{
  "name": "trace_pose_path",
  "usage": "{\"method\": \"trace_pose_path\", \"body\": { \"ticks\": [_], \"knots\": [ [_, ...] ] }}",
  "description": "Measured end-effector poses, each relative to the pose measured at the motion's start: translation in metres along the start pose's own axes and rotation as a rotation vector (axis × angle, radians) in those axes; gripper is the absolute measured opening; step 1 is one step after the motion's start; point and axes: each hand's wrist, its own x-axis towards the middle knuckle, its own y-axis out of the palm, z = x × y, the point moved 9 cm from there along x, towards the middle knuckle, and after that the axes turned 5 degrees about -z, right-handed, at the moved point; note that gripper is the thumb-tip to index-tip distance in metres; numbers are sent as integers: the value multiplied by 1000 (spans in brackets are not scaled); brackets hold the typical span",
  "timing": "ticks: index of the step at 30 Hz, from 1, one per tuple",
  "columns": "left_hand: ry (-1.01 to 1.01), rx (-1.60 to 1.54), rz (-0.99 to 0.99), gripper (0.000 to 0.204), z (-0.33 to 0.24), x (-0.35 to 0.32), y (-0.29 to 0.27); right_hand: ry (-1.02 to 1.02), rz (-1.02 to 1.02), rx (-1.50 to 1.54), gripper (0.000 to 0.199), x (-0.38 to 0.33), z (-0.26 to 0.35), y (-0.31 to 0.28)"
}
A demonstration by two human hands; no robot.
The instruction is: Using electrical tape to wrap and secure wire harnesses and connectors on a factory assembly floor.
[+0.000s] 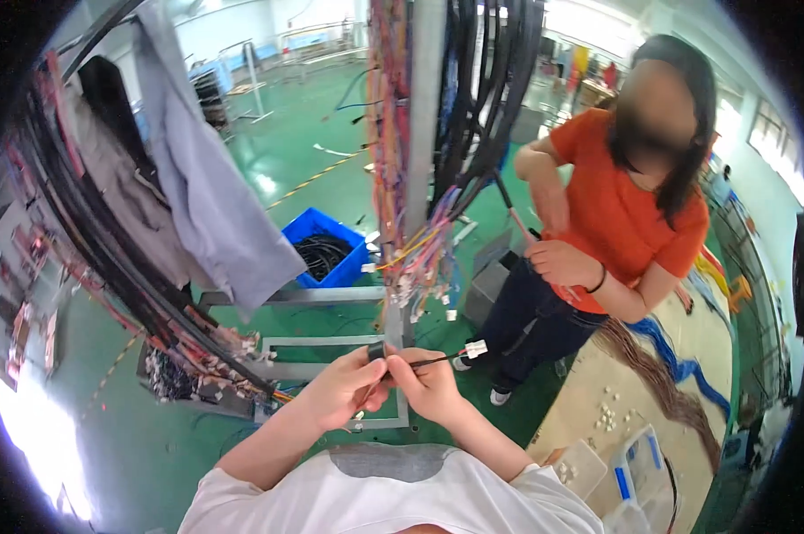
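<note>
In front of my chest, both hands meet over a thin black cable (441, 360). A white plug connector (476, 350) is on its free end, pointing right. My right hand (428, 387) pinches the cable between thumb and fingers. My left hand (347, 384) is closed beside it, touching the right. At its fingertips is a small black cylinder (378, 351), which looks like a roll of tape. Part of the cable is hidden by my fingers, and a short brownish length shows below them.
A grey metal rack (424, 125) hung with cable bundles (388, 169) stands ahead. Black harnesses (90, 218) and a grey cloth (206, 169) hang left. A blue bin (344, 276) holds black cables. A person in orange (633, 196) works right, behind a table (589, 392) with wires and connectors.
</note>
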Motion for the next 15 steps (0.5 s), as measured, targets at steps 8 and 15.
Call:
{"method": "trace_pose_path", "body": {
  "ticks": [8,15],
  "knots": [
    [468,12,-256,43,-64,-32,-20,194,-154,20,35,18,9,6],
    [522,218,-38,26,-70,-47,-29,158,2,31,28,32,21,40]
  ]
}}
